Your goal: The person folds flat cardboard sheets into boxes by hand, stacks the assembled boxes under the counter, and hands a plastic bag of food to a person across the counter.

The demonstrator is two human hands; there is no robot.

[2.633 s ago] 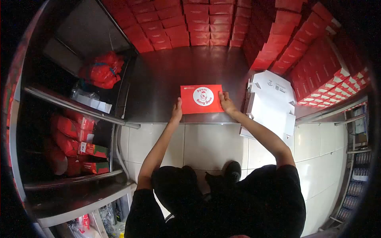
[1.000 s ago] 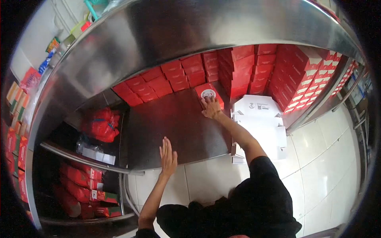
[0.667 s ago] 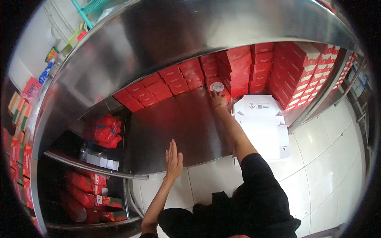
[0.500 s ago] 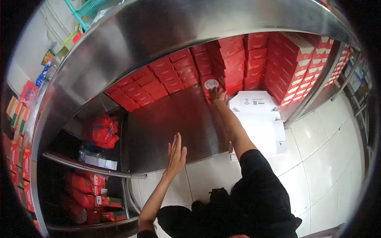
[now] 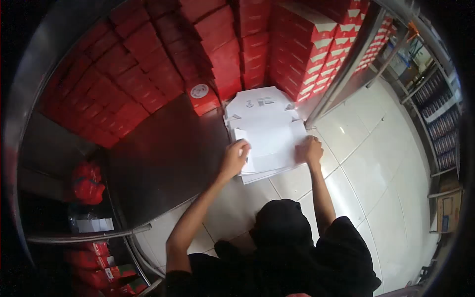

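A white unfolded cardboard box (image 5: 272,136) lies flat on a stack of similar sheets, its printed end pointing away from me. My left hand (image 5: 235,158) is closed on its left side flap, which stands partly raised. On the opposite side, my right hand (image 5: 310,150) has its fingers curled around the right edge. Just beyond the sheet's far left corner sits a red box (image 5: 204,98) with a round white label. The undersides of the fingers are hidden.
Stacked red boxes (image 5: 302,54) line the back of the dark shelf (image 5: 153,163). A metal post (image 5: 346,67) stands right of the cardboard. Red packages (image 5: 88,183) sit at lower left, and a rack of goods (image 5: 438,119) stands far right across the tiled floor (image 5: 386,163).
My right hand has left the labelled red box and come back to the cardboard's right edge. My left hand has moved from open air to the left flap. The view has shifted right.
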